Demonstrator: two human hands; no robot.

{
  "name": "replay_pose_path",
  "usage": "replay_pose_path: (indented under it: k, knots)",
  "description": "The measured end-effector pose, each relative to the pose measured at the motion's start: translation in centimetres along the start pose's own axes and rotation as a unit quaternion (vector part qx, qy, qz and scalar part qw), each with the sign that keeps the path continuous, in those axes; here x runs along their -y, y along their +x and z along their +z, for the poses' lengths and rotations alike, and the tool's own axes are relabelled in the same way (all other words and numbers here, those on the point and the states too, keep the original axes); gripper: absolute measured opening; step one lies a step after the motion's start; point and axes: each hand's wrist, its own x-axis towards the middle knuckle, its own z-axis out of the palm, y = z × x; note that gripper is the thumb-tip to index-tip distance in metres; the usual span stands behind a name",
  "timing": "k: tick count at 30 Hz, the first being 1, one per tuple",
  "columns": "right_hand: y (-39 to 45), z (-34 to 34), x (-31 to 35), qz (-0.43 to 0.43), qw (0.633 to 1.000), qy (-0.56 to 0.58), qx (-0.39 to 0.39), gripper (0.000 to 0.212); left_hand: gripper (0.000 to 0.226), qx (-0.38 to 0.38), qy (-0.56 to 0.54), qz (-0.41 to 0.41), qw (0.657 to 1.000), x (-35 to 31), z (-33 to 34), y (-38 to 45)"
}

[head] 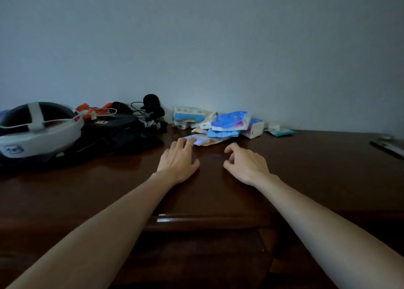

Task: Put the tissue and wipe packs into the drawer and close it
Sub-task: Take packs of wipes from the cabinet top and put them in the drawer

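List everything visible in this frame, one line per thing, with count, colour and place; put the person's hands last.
Tissue and wipe packs: a loose pile, count unclear, blue, white and pale; back centre of the top, by the wall.
Flat pale pack: one; nearest of the pile, under the left fingertips.
Small teal and white items: right of the pile.
Headset: one, white and grey; far left.
Black bag: one; beside the headset.
Black cables and gear: behind the bag.
Wooden dresser top: dark brown.
Left hand: open, touching the flat pack.
Right hand: loosely curled, empty.
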Motion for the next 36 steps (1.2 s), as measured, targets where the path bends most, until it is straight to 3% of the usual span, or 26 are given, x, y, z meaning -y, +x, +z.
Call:
replay_pose_path:
  k: [4,6,8,10,13,17,20,24,27,30,33,36]
  knots:
    - [6.3,0.7,-1.3,-0.008,0.972,-0.15,-0.181,0.082,0.067,0.022,0.026,0.015,0.999,-0.7,2.9,5.9]
    - [9.8,0.7,-1.6,-0.027,0.95,-0.246,-0.19,0.09,0.051,0.02,0.016,0.012,1.0,-0.5,4.2,7.9]
    - [12.8,1.4,-1.8,-0.01,0.95,-0.286,-0.127,0.08,0.038,-0.005,0.002,0.01,1.0,0.0,4.9,9.0]
    - [14.1,2.8,-1.7,0.022,0.956,-0.282,-0.084,0.048,0.031,-0.023,0.031,0.009,0.999,-0.1,4.9,9.2]
    - [13.3,4.1,-2.1,0.03,0.962,-0.258,-0.085,0.03,0.028,-0.027,0.104,0.021,0.994,-0.6,4.1,8.3]
    - [10.0,1.9,-3.2,0.068,0.982,-0.134,-0.114,0.024,0.028,-0.034,0.132,0.032,0.99,-1.1,1.8,4.3]
    - [4.9,0.6,-3.4,0.119,0.978,-0.026,-0.167,0.035,0.027,-0.078,0.048,-0.002,0.996,-0.7,-0.8,-1.0]
    - [-3.3,-0.2,-1.5,0.154,0.952,0.135,-0.228,0.029,0.026,-0.159,-0.082,-0.066,0.982,-1.1,-5.0,-8.5]
    - [-9.6,-1.0,1.0,0.137,0.916,0.263,-0.269,0.028,0.031,-0.215,-0.188,-0.128,0.95,-2.5,-7.9,-13.5]
    - [-16.6,-1.0,3.6,0.086,0.85,0.409,-0.319,0.015,0.026,-0.266,-0.305,-0.15,0.902,-4.2,-9.7,-19.2]
    - [-23.9,0.9,5.2,0.037,0.786,0.513,-0.344,0.012,0.005,-0.265,-0.407,-0.147,0.862,-5.2,-9.6,-25.9]
    - [-29.9,5.2,5.7,0.045,0.764,0.566,-0.307,0.018,0.021,-0.235,-0.447,-0.155,0.849,-4.8,-8.0,-31.7]
